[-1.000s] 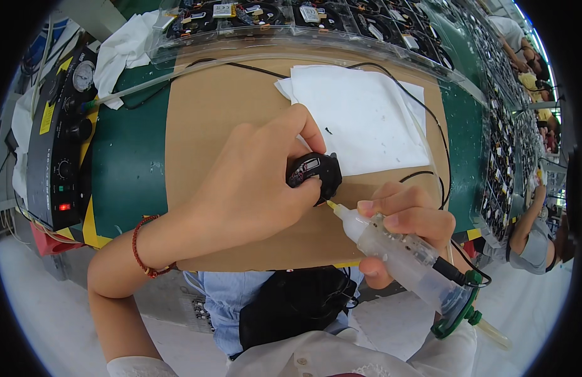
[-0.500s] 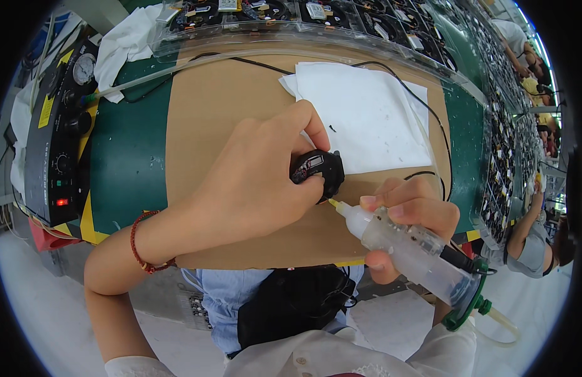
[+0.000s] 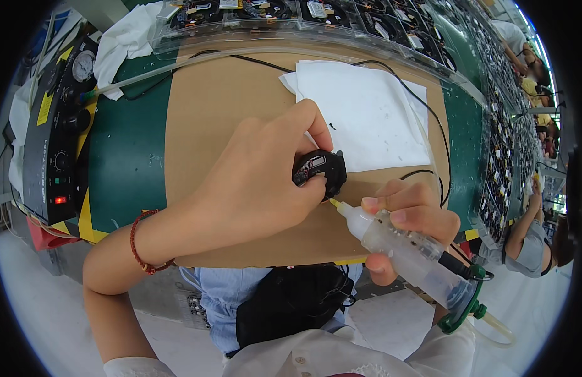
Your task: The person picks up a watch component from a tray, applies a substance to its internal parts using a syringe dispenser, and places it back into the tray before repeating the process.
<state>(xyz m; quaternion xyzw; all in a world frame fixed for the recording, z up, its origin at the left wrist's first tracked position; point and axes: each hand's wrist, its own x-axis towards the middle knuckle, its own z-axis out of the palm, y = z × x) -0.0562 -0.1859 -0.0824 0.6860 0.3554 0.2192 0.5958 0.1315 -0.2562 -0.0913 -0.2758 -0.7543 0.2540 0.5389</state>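
My left hand (image 3: pixel 266 166) pinches a small black watch-like case (image 3: pixel 332 168), tilted above the brown cardboard sheet (image 3: pixel 209 94). Part of its inside shows, with a small silver piece, while my fingers cover its left side. In my right hand (image 3: pixel 420 213) is a clear dispensing syringe (image 3: pixel 410 257), gripped round its barrel. Its yellow tip (image 3: pixel 334 202) is at the lower edge of the black case; whether it touches cannot be made out. A green cap (image 3: pixel 464 308) with a pale air hose closes the syringe's rear end.
White wipes (image 3: pixel 366 119) lie on the cardboard's far right. A black dispenser box (image 3: pixel 61 144) with gauge and knobs stands at left. Clear trays of black parts (image 3: pixel 322 19) line the back and right. A black cable (image 3: pixel 429 110) and hose cross the mat. Other people sit at far right.
Almost nothing differs. The black case and syringe tip have shifted very slightly to the right, still close together.
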